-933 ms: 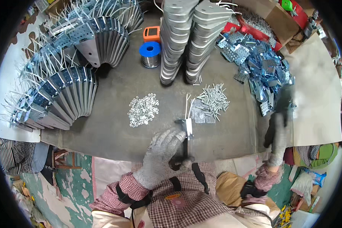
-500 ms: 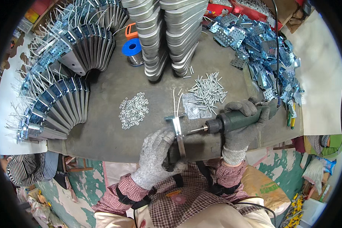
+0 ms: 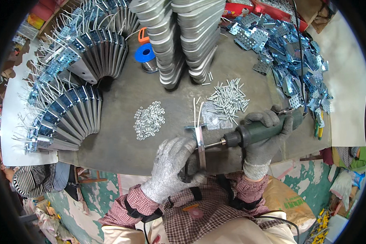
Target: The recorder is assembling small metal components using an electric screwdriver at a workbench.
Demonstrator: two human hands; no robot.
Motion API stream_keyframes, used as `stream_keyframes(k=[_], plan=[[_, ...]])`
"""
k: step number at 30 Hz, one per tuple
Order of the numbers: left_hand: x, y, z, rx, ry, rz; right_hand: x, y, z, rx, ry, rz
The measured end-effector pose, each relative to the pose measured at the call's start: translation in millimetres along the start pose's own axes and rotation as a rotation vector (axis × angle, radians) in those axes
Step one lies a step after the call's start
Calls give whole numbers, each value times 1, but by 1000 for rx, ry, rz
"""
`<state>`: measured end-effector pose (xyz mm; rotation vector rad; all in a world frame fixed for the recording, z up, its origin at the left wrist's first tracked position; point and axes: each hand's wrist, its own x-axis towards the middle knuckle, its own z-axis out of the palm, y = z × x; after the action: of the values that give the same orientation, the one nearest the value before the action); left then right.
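In my gloved left hand (image 3: pixel 173 166) is a flat metal part (image 3: pixel 201 148) with two white wires, standing on edge near the table's front; the fingers wrap round its left side. My right hand (image 3: pixel 266 136), also gloved, grips a dark green electric screwdriver (image 3: pixel 256 132) lying level. Its bit points left and meets the metal part's right face; whether a screw is between them is too small to tell. Just beyond lie a pile of screws (image 3: pixel 228 99) and a clear plastic sheet (image 3: pixel 214 118). A heap of small nuts (image 3: pixel 149 120) rests further left.
Two tall stacks of grey metal plates (image 3: pixel 197 36) stand at the back. Finished-looking wired parts (image 3: pixel 75 114) curve along the left. Blue-tinted perforated brackets (image 3: pixel 288 57) pile up at the right, by a hanging black cable (image 3: pixel 300 49). A solder wire spool (image 3: pixel 145 55) sits back left.
The view has shifted slightly, so the tabletop appears further right. My hands keep the same grips on the metal part and the electric screwdriver, whose bit now sits a little closer in.
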<state>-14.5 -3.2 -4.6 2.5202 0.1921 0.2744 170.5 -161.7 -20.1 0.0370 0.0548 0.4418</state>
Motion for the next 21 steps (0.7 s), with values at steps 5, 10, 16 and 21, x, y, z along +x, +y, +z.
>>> stream_keyframes(k=[5,10,16,21], plan=[[20,-33,-20,123,263,22,2,-7,-6,-8,-26,-26],[38,-40,-31,764,53,71,3,-7,-7,-61,-2,-30],[55,-26,-34,846,-139,-31,1,-5,-5,-5,2,-2],[53,-44,-38,820,-122,45,2,-5,-6,42,-3,23]])
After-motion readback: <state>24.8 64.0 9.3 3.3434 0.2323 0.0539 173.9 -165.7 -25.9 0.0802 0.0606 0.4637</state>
